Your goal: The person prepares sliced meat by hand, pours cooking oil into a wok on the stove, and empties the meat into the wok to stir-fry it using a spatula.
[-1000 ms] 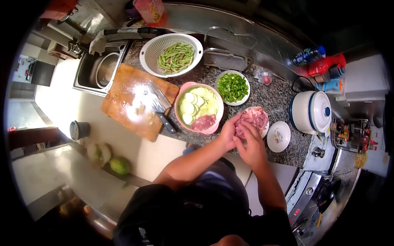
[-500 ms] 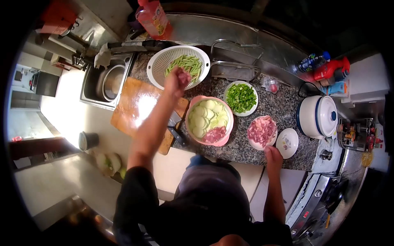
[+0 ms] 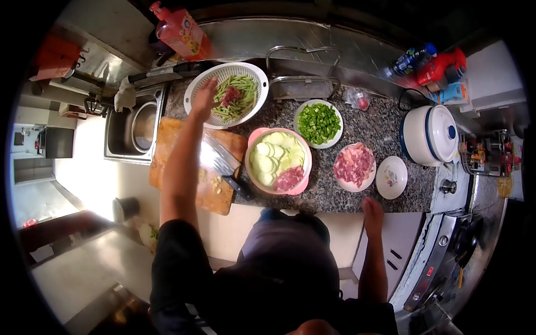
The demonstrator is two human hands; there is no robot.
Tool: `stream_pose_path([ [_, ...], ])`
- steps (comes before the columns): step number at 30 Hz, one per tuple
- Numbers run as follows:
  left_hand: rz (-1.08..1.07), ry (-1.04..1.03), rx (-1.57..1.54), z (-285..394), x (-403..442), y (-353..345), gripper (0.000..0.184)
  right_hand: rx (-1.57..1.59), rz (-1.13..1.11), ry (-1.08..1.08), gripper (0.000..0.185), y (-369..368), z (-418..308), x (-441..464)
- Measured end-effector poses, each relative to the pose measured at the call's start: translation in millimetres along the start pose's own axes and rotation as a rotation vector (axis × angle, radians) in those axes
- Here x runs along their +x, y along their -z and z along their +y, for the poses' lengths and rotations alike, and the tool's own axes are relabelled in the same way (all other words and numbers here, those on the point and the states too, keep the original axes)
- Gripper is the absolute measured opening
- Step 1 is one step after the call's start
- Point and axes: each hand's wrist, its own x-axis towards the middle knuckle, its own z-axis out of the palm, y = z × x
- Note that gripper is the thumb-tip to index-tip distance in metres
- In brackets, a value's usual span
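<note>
My left hand (image 3: 204, 99) is over the left side of the white colander (image 3: 260, 100), its fingers loosely extended and holding nothing visible. Cut green beans (image 3: 245, 85) lie in the colander, with a small heap of raw sliced meat (image 3: 230, 97) on top. My right hand (image 3: 372, 215) hangs at the counter's front edge, thumb and fingers apart, just below a plate of raw meat (image 3: 354, 166). Between the hands stands a pink pot (image 3: 259, 133) with pale green vegetable slices (image 3: 274, 153) and more raw meat (image 3: 289, 178) at its lower right.
A knife (image 3: 219, 158) lies on the wooden cutting board (image 3: 167, 146), near garlic-like bits. Chopped green peppers (image 3: 319, 123) fill a plate behind the pot. A small patterned dish (image 3: 392, 177), a lidded white pot (image 3: 430, 135) and the stove are rightward. The sink (image 3: 129, 154) is leftward.
The meat from my left hand now rests on the green beans, and that hand has moved left. My right hand has come off the meat plate toward the counter's front edge.
</note>
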Motion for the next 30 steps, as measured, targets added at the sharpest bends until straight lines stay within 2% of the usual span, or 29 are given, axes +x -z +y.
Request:
stream_pose_path([
  [3,0.036,-0.226,-0.05,-19,-19,28,0.052,0.051,-0.013,0.041,0.02,-16,36,14],
  [4,0.065,-0.267,-0.056,-20,-40,23,0.053,-0.008,-0.038,0.046,0.021,-17,51,20],
  [5,0.08,-0.329,-0.075,-21,-63,14,0.05,-0.153,-0.078,-0.011,0.021,-14,29,24],
  [6,0.098,-0.304,-0.133,-16,-94,-8,0.046,-0.206,0.027,0.132,0.02,-23,44,28],
  [7,0.142,-0.303,-0.19,-14,-117,-25,0.042,-0.169,0.042,0.102,0.022,-24,30,32],
  [9,0.014,-0.329,-0.182,-32,-156,-46,0.035,-0.105,0.033,0.105,0.027,-39,45,44],
  [11,-0.027,-0.296,-0.185,-49,-199,-79,0.031,-0.181,0.057,0.052,0.029,-44,28,52],
  [13,-0.108,-0.157,-0.116,-80,-227,-102,0.026,-0.252,0.079,0.007,0.032,-43,13,62],
  [15,-0.241,-0.061,-0.023,-104,-250,-127,0.023,-0.533,0.108,0.126,0.036,-43,4,66],
  [16,-0.301,-0.036,-0.048,-110,-262,-141,0.023,-0.538,0.04,0.021,0.039,-44,-2,66],
  [17,-0.359,-0.013,-0.072,-116,-272,-153,0.023,-0.534,0.039,0.019,0.039,-45,-3,66],
  [20,-0.463,0.12,-0.146,-141,-292,-175,0.022,-0.603,0.104,0.077,0.04,-50,-12,65],
  [21,-0.49,0.156,-0.141,-141,-297,-179,0.022,-0.593,0.114,0.196,0.04,-52,-22,64],
  [22,-0.509,0.175,-0.133,-145,-297,-181,0.024,-0.58,0.124,0.309,0.039,-56,-29,61],
  [23,-0.505,0.176,-0.125,-147,-295,-182,0.024,-0.572,0.121,0.307,0.039,-63,-34,58],
  [25,-0.5,0.198,-0.062,-149,-291,-185,0.026,-0.605,-0.028,0.219,0.039,-79,-46,57],
  [30,-0.475,0.171,0.0,-164,-279,-178,0.025,-0.635,0.073,0.151,0.028,-106,-35,67],
])
